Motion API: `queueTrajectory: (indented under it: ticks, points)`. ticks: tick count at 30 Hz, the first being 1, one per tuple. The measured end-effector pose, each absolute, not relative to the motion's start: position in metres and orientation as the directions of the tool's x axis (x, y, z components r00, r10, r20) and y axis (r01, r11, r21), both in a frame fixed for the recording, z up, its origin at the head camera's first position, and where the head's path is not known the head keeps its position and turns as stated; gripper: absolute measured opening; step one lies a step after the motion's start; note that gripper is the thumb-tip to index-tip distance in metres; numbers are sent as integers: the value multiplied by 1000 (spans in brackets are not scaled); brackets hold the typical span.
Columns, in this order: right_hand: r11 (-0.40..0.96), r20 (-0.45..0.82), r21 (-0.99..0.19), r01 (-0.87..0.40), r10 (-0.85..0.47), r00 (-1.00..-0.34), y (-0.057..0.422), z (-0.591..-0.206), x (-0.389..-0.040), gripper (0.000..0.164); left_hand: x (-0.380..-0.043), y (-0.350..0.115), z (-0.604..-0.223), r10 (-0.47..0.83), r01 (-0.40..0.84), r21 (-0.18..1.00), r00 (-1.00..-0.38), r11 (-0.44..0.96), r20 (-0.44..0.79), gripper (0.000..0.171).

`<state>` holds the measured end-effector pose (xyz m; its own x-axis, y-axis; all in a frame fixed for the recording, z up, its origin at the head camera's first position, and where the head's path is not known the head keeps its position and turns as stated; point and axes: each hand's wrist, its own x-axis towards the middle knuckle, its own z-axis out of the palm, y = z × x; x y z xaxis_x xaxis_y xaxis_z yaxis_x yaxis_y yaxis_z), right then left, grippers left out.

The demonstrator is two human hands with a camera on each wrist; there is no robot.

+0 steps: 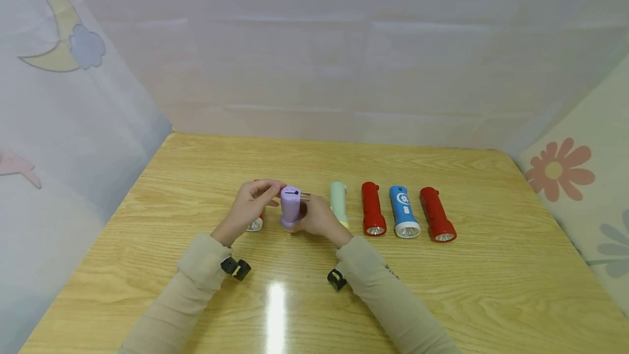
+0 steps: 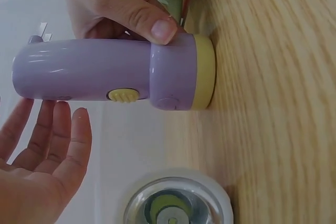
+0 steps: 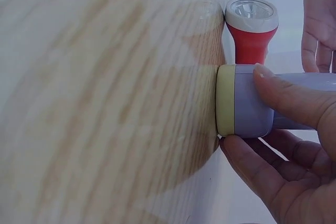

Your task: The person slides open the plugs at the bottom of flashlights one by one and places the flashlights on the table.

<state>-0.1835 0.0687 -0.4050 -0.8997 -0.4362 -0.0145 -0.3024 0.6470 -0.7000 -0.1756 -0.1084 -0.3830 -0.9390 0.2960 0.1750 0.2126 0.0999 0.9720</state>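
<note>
A purple flashlight (image 1: pixel 291 205) with a yellow rim stands upright, lens end down, on the wooden table. Near its head, my right hand (image 1: pixel 318 216) holds it, thumb on one side and fingers curled on the other. Two metal plug prongs (image 1: pixel 305 196) stick out from its upper end toward the right. My left hand (image 2: pixel 50 150) has its fingers loosely extended, the tips right at the flashlight's upper end. A yellow slide switch (image 2: pixel 123 95) faces the left hand. Behind the left wrist lies a red flashlight with a white rim (image 3: pixel 253 24), partly hidden in the head view.
To the right lie a mint green flashlight (image 1: pixel 338 198), a red one (image 1: pixel 372 209), a blue one with a white rim (image 1: pixel 405 212) and another red one (image 1: pixel 437 214), roughly in a row. Fabric walls (image 1: pixel 344 70) stand at the back and sides of the table.
</note>
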Motion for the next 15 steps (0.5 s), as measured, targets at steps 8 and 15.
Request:
queueTrajectory:
  ticks: [8, 15]
  points:
    - [646, -6, -701, -304, -431, -902, 70, -406, -185, 58, -174, -107, -385, 291, 269, 946, -933, 179, 211, 27]
    - [638, -14, -708, -302, -440, -898, 71, -403, -184, 54, -176, -105, -387, 311, 270, 946, -928, 180, 206, 33]
